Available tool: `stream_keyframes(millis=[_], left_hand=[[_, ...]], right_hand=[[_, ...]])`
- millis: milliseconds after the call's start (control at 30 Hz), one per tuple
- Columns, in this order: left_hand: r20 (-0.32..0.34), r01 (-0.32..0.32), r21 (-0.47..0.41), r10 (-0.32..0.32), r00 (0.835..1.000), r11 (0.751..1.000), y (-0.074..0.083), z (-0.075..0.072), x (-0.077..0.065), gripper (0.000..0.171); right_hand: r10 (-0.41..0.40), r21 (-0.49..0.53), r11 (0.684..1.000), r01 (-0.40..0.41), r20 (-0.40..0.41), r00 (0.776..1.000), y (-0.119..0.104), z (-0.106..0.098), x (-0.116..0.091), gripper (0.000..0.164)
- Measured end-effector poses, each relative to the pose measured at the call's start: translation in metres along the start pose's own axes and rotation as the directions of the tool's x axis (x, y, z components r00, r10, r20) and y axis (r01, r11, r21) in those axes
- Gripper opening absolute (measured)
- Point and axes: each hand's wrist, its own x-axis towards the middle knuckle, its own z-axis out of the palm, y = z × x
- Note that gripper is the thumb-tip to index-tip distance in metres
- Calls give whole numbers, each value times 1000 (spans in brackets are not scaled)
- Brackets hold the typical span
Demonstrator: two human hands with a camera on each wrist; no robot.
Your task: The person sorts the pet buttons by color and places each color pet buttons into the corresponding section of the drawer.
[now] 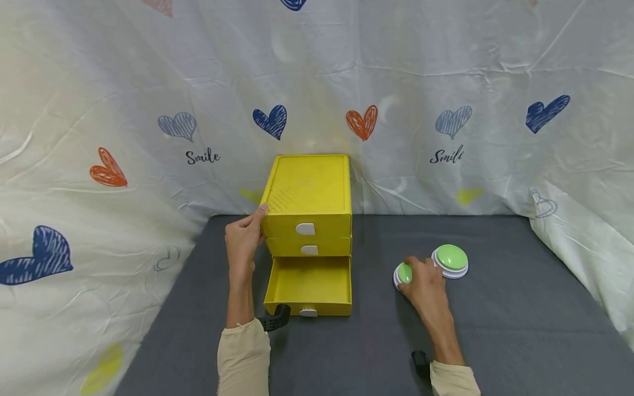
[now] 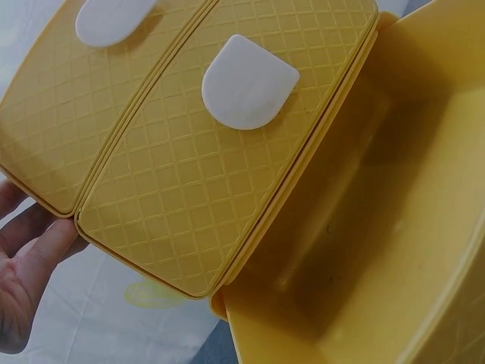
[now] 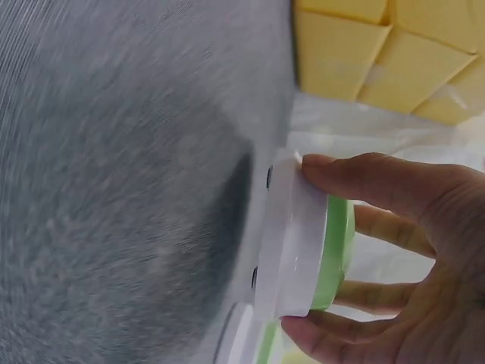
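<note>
A yellow drawer unit with white pull tabs stands near the back curtain, its bottom drawer pulled out. My left hand rests against the unit's left side near the top front corner; in the left wrist view its fingertips lie along that side edge. To the right, my right hand grips a round push button with a white base and green dome, thumb and fingers spread across the base. That button is tilted, with small dark feet showing underneath. A second green push button sits just behind it on the cloth.
Dark grey cloth covers the table. Behind and at both sides hangs a white curtain printed with hearts and "Smile". A black strap on the left wrist overlaps the bottom drawer's front corner in the head view.
</note>
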Motion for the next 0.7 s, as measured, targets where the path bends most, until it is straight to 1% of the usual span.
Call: stream_keyframes(millis=[133, 200, 367, 433, 567, 700], left_hand=[[2, 0, -4, 0, 1000, 1000, 0, 0, 0, 58], [-2, -12, -7, 12, 1000, 1000, -1, 0, 0, 57], [-7, -50, -16, 50, 999, 999, -3, 1, 0, 54], [-7, -52, -13, 52, 999, 999, -3, 1, 0, 54], [-6, -32, -6, 32, 999, 999, -1, 1, 0, 55], [5, -9, -12, 9, 1000, 1000, 0, 1, -1, 57]], right_hand=[[5, -12, 1000, -5, -13, 1000, -12, -7, -4, 52], [-4, -23, 1000, 3, -19, 1000, -20, -12, -4, 51], [-25, -50, 998, 24, -17, 1000, -44, -25, -5, 49], [-34, -48, 998, 34, -7, 999, -55, -27, -6, 48], [-74, -17, 997, 75, 19, 997, -78, -23, -7, 47], [-154, 17, 988, 154, 31, 988, -102, -11, -9, 47]])
